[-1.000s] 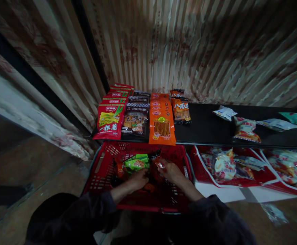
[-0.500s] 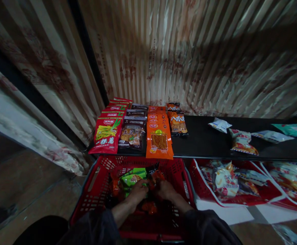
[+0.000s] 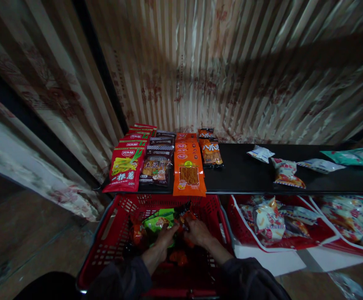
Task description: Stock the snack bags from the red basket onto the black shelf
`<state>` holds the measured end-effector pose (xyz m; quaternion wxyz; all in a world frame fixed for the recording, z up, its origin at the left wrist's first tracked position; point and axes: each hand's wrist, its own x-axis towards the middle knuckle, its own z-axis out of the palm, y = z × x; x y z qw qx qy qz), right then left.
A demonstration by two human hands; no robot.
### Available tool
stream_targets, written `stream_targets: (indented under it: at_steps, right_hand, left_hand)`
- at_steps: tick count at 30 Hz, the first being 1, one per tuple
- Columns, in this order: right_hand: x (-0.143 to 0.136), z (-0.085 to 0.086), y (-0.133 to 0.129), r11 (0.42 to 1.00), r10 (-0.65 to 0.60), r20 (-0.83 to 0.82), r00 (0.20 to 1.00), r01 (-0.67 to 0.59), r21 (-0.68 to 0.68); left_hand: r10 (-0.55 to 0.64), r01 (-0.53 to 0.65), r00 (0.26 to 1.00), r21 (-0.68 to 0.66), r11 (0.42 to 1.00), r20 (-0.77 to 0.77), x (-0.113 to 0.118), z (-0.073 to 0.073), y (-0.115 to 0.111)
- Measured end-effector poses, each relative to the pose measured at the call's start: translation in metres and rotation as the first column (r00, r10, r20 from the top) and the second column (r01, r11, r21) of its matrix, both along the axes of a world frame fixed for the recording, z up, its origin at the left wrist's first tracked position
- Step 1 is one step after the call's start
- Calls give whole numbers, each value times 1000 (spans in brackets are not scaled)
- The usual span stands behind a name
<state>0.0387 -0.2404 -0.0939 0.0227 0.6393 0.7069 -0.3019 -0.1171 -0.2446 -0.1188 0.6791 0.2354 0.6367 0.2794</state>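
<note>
A red plastic shopping basket (image 3: 106, 241) stands below the shelf edge with snack packets jumbled inside. Both of my hands reach down into it. My right hand (image 3: 197, 231) is closed around an orange and black snack packet (image 3: 186, 217), its fingertips partly hidden. Beside it my left hand (image 3: 165, 239) has its fingers stretched toward the same packet, next to a green snack packet (image 3: 159, 221). Dim light hides the fingertips in part. More orange packets (image 3: 137, 234) lie to the left in the basket, and another orange packet (image 3: 179, 257) lies nearer me.
On the black shelf (image 3: 231, 177) lie overlapping rows of red packets (image 3: 125, 168), dark potato-slice packets (image 3: 156, 164), orange stick-snack packets (image 3: 189, 171) and smaller orange bags (image 3: 212, 154). Loose bags (image 3: 287, 173) lie further right. Red bins (image 3: 247, 233) of snack bags stand below.
My view has shifted slightly, so shelf and basket sit a little further left. My left hand's fingers have loosened and straightened beside the green packet. My right hand stays at the orange packet.
</note>
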Motion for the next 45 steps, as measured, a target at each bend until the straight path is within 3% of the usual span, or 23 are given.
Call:
stream_targets:
  at_steps: [6, 11, 14, 17, 21, 24, 27, 30, 35, 38, 45]
  right_hand:
    - [-17, 2, -15, 996, 47, -1, 999, -47, 78]
    - [-20, 9, -22, 984, 153, -142, 978, -138, 112]
    - [-15, 15, -21, 984, 148, -295, 944, -111, 140]
    - [-8, 23, -18, 984, 82, -446, 891, -1, 180]
    - [-1, 42, -9, 931, -18, -623, 782, 240, 274]
    - [-1, 66, 0, 873, -87, -771, 630, 421, 245]
    - [-4, 90, 9, 879, -96, -867, 490, 451, 157]
    - [-8, 108, 14, 889, -167, -921, 351, 458, 14]
    - [-13, 124, 19, 849, -312, -932, 186, 494, -186]
    - [-13, 128, 23, 849, -301, -943, 143, 491, -197]
    - [-8, 120, 30, 767, -341, -936, 83, 600, -226]
  left_hand:
    - [121, -122, 992, 51, 991, 20, 19, 17, -3]
    - [249, -249, 968, 71, 966, 8, 7, 24, -3]
    - [227, -229, 973, 90, 969, 30, -10, 34, -6]
    - [131, -138, 990, 168, 976, 54, -31, 49, -8]
    - [-64, 36, 994, 279, 960, 92, -54, 79, -2]
    - [-167, 104, 976, 376, 921, 141, -61, 110, 10]
    - [-182, 75, 961, 443, 894, 206, -58, 139, 23]
    - [-205, 82, 960, 506, 859, 192, -51, 158, 31]
    - [-320, 164, 925, 543, 824, 205, -46, 165, 36]
    - [-346, 176, 902, 514, 840, 257, -42, 166, 36]
    - [-205, 35, 892, 391, 920, 403, -33, 161, 31]
